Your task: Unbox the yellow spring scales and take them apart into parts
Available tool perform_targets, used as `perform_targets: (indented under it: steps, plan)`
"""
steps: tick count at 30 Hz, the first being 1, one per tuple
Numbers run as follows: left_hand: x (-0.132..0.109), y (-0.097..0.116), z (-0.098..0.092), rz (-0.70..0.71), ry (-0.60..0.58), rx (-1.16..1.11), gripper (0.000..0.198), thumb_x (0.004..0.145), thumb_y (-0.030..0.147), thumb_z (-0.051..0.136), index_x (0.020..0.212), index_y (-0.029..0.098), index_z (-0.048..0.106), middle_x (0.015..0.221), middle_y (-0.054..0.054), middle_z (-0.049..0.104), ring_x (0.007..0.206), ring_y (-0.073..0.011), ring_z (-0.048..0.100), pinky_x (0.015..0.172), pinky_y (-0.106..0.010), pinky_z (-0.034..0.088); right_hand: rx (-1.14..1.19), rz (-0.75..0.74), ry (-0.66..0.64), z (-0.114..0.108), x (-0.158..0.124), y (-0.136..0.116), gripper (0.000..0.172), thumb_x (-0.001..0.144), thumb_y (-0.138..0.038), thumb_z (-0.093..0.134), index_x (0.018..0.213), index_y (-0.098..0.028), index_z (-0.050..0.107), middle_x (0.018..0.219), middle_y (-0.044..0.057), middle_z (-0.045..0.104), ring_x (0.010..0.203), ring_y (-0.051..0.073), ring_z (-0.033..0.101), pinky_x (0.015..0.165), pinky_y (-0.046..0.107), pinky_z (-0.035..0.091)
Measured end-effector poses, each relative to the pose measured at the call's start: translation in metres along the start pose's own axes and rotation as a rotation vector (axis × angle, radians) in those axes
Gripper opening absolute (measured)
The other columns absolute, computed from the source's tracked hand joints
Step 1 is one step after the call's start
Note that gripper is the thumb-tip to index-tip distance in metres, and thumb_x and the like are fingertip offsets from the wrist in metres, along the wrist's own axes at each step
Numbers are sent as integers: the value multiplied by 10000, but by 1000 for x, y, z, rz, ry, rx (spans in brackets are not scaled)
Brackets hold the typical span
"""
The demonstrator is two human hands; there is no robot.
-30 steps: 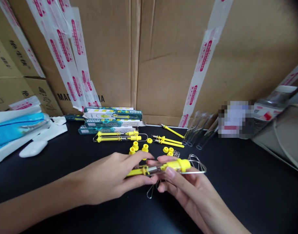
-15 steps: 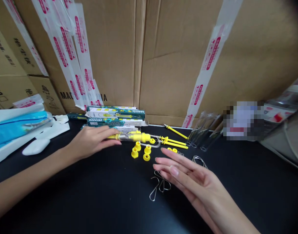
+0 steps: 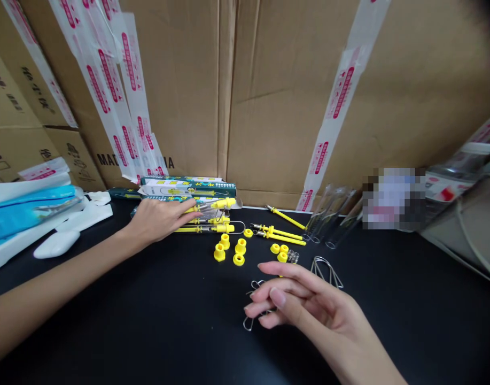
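My left hand (image 3: 158, 218) is closed on a yellow-capped spring scale (image 3: 223, 203), in front of the stacked boxes. Below it lie more assembled spring scales (image 3: 220, 228) with wire hooks. My right hand (image 3: 309, 305) hovers with parted, slightly curled fingers and nothing in it, over bent wire hooks (image 3: 248, 323). Between the hands are several yellow caps (image 3: 219, 252) and a yellow ring (image 3: 239, 260). Small yellow caps (image 3: 274, 248) sit beside metal springs (image 3: 293, 256). Yellow rods (image 3: 288, 235) lie behind them.
Green and white boxes (image 3: 188, 188) are stacked against the cardboard (image 3: 180, 96). Clear tubes (image 3: 328, 214) and a plastic bottle (image 3: 449, 179) stand at the right. More wire hooks (image 3: 327, 267) lie beyond my right hand. A white case (image 3: 56, 243) and blue packet (image 3: 28, 211) are left.
My left hand has shifted slightly up and back with the spring scale, whose blur is gone. My right hand has lowered a little and its fingers have curled more.
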State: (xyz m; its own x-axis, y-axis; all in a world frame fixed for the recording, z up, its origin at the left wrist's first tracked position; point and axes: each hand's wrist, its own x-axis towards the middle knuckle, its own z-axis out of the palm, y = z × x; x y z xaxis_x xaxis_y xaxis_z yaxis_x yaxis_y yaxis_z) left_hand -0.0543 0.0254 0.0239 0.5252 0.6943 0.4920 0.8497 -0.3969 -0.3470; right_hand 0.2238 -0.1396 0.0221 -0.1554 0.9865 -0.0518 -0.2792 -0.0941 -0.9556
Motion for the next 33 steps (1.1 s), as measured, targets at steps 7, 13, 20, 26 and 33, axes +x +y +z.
perform_targets:
  steps: [7,13,20,26,33]
  plan:
    - [11,15,3,73,-6,24,479,1009,614,371,1076,272,699,759,-65,737,611,-218,644,484,-272,252,-7,6,18,2,1,0,292,808,-401,816,1022,-214,749,815,57,773,766,230,770,697,345,634]
    - [4,10,5,78,25,21,458,1021,567,389,1119,227,679,925,-102,719,850,-256,679,559,-274,378,-2,10,-7,2,2,2,260,831,-403,795,990,-207,732,805,52,762,751,216,764,673,319,623]
    - [-3,9,6,81,28,45,463,1011,567,422,1111,181,657,959,-117,705,909,-268,659,576,-273,391,10,10,-21,0,3,3,227,832,-368,800,943,-191,711,791,40,759,731,196,764,649,283,617]
    - [-7,11,2,109,24,111,523,1005,592,402,1052,156,686,894,-131,693,879,-283,652,538,-289,353,9,13,-35,-2,4,4,220,839,-369,794,935,-191,706,796,39,755,727,188,760,644,269,612]
    - [-11,17,-3,142,32,179,511,991,579,447,1058,153,720,873,-159,694,851,-311,649,507,-297,335,28,-18,-88,-5,6,10,222,859,-378,778,951,-191,703,801,33,732,691,148,720,592,236,594]
